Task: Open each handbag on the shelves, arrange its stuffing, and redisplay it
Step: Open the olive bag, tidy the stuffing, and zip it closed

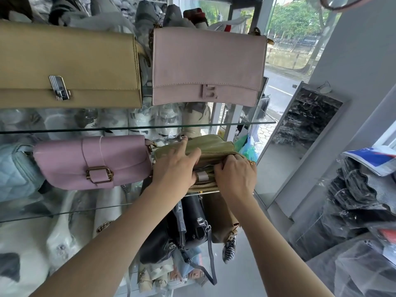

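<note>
"Glass, those shelves?" asks the first.

"Glass, yes. Two show: the upper shelf (128,127) runs above the olive handbag (214,146), and the lower shelf (64,213) carries it. Right of the olive handbag a window (289,28) looks onto a street and trees, and farther right of it dark goods in clear plastic (353,200) are heaped."

"How many bags?"

"Above the olive handbag, two: a tan flap bag (70,61) with a metal clasp and a dusty pink bag (207,63) with a raised B. Left of it, two more: a glossy pink buckle bag (92,161) touching its side, then a pale blue quilted bag (17,168). Below it hang a black bag (192,219) and a brown bag (220,217); smaller ones lower still are too jumbled to count."

"And the person's hands?"

"Two, both on the olive handbag. The left hand (173,166) grips its upper side, fingers wrapped over the top. The right hand (235,174) has its fingers hooked into the mouth by the zip."

"What is inside?"

"The zip is undone and the mouth faces the person. A pale tab (201,175) and pale lining show between the hands; whether stuffing lies there cannot be told."
</note>
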